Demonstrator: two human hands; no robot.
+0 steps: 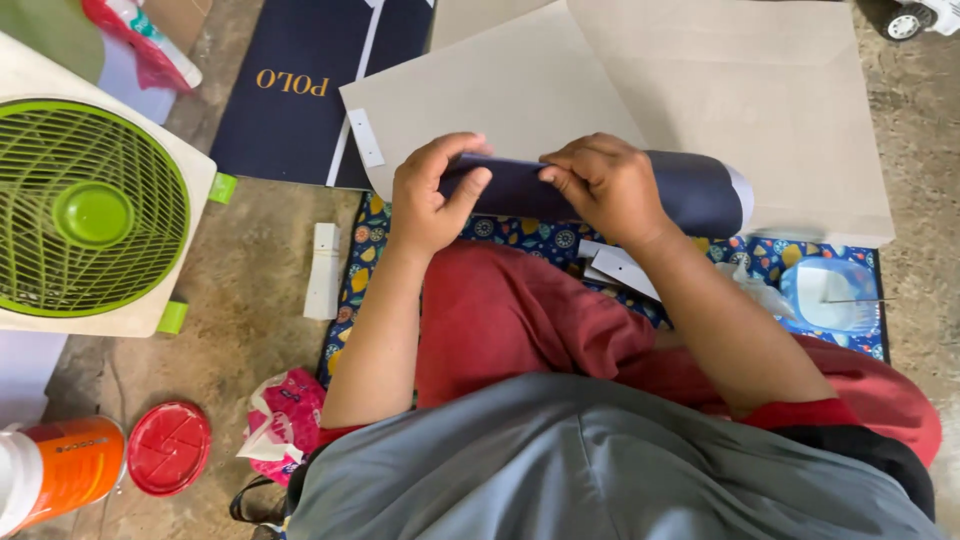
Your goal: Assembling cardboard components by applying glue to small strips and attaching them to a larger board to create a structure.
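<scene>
From the head view, my left hand (432, 195) and right hand (603, 185) are both pinched on the dark navy sheet (690, 190) — curled into a roll over the tan cardboard (760, 110), just beyond my red-clad knees — with the green fan (90, 210) well off to the left.

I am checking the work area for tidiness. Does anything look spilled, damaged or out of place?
Nothing looks spilled or damaged. The red lid lies on the floor, off the orange bottle. Both hands hold a curled dark blue sheet.
</scene>
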